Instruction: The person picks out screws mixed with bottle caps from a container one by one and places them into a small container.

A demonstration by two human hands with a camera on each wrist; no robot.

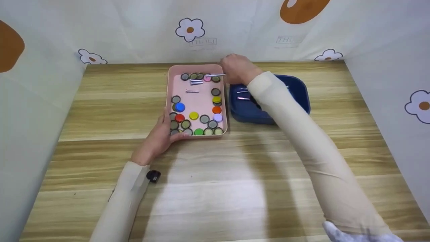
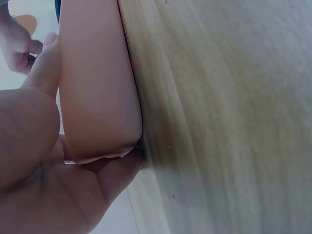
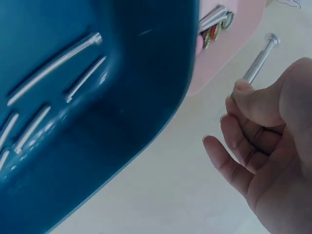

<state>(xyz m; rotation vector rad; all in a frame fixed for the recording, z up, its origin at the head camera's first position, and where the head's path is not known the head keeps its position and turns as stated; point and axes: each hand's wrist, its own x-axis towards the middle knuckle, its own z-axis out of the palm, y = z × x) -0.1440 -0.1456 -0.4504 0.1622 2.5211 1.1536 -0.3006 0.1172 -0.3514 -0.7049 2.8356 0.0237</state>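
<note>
Right hand pinches a bolt over the tray's far right part

The left hand [image 1: 158, 137] grips the near left corner of the pink tray [image 1: 198, 102], its thumb along the near side and its fingers against the left wall. Inside lie caps [image 1: 180, 107], some coloured and some grey, mostly around the edges. Three loose bolts [image 1: 192, 91] lie toward the far end, long axes running roughly left to right. On the cloth [image 1: 235, 20] behind, a faint boxed print [image 1: 203, 41] seems to start with "TH"; the other letters are unclear.

The held bolt [image 1: 216, 75] hangs above the tray near its far right corner, close to level, its wide head pointing left, away from the fingers. The right hand [image 1: 240, 69] is closed on its other end between thumb and forefinger, the remaining fingers loosely bent. Farther right, the blue box [image 1: 268, 117] contains more bolts. A second boxed print [image 1: 289, 39], also starting "TH", is too faint to finish reading.
</note>
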